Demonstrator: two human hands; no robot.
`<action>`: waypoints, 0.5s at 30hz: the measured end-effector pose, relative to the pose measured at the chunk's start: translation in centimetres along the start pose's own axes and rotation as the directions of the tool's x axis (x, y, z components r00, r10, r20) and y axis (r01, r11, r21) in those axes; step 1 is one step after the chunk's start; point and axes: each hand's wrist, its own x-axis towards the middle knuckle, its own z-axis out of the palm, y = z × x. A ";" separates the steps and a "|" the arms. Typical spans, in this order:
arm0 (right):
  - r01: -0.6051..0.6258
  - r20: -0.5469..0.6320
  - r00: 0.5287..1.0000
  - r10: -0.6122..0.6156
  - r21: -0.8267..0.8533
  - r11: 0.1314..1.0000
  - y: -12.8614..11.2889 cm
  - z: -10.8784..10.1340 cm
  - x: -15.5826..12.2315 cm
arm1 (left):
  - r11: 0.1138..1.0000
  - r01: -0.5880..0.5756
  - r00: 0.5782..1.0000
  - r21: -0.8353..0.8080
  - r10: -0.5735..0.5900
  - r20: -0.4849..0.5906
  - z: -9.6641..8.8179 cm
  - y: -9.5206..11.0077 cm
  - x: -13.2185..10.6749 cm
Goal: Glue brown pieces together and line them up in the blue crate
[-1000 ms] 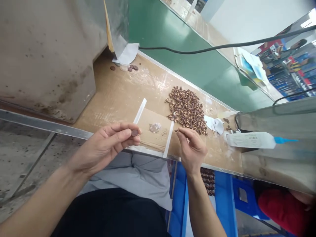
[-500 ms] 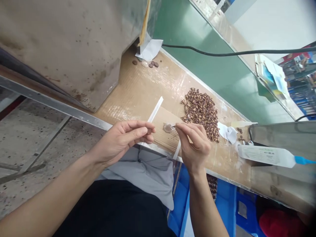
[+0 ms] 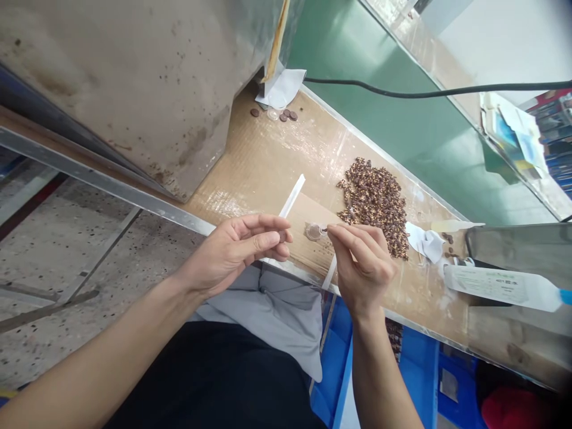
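Observation:
My left hand (image 3: 250, 250) is pinched, with a small brown piece (image 3: 282, 236) just showing between thumb and fingers; its kind is unclear. My right hand (image 3: 364, 262) has thumb and forefinger pressed together on a tiny dark piece (image 3: 325, 229), mostly hidden by the fingertips. Just left of those fingertips a small clear round dish (image 3: 313, 232) sits on a cardboard-coloured patch of the bench. Behind the right hand spreads a heap of small brown and gold pieces (image 3: 375, 202), too small to name.
White strips (image 3: 292, 195) lie on the brown worktop (image 3: 268, 161). Several brown discs (image 3: 286, 115) are at the far corner by a large metal box (image 3: 134, 89). On the right are crumpled white paper (image 3: 426, 243) and a plastic bottle (image 3: 500, 286). Blue crates (image 3: 413, 363) stand below.
The whole view has shifted slightly, so everything sits farther right. The brown piece in my left fingers shows more plainly. My right hand keeps its pinch beside the dish.

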 end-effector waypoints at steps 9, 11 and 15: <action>0.068 -0.031 0.997 -0.067 0.015 0.998 0.2 0.2 0.1 | 1.000 0.026 1.000 0.015 -0.026 -0.010 0.3 0.1 -0.4; 0.060 -0.048 0.997 -0.058 0.024 0.998 0.1 0.1 0.1 | 1.000 0.024 1.000 0.012 -0.023 -0.005 0.3 0.0 -0.3; 0.014 -0.135 0.991 -0.008 0.048 0.999 -0.2 0.0 0.2 | 0.999 0.042 0.999 0.011 -0.042 -0.008 0.5 -0.3 -0.2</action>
